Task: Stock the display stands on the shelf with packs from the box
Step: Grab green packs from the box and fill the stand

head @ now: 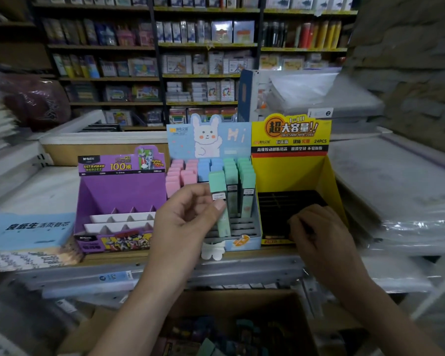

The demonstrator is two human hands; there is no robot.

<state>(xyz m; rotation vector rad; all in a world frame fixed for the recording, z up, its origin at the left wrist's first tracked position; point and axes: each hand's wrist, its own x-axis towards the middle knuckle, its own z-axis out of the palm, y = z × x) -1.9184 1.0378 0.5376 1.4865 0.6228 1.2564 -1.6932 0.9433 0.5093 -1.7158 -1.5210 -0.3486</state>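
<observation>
Three display stands sit side by side on the shelf: a purple stand (121, 186) with bare slots, a pale blue bunny stand (211, 140) holding pink, blue and green packs, and a yellow stand (293, 165) with a dark slotted tray. My left hand (185, 222) pinches a mint green pack (217, 191), upright over the front rows of the bunny stand. My right hand (316, 235) rests with curled fingers on the yellow stand's tray at its front edge; whether it holds anything is hidden. The cardboard box (237, 327) with mixed packs lies below the shelf, between my forearms.
A blue paper pad stack (28, 232) lies left of the purple stand. Plastic-wrapped piles (396, 191) crowd the right side. A metal shelf rail (216, 271) runs across in front of the stands. Stocked shelving fills the background.
</observation>
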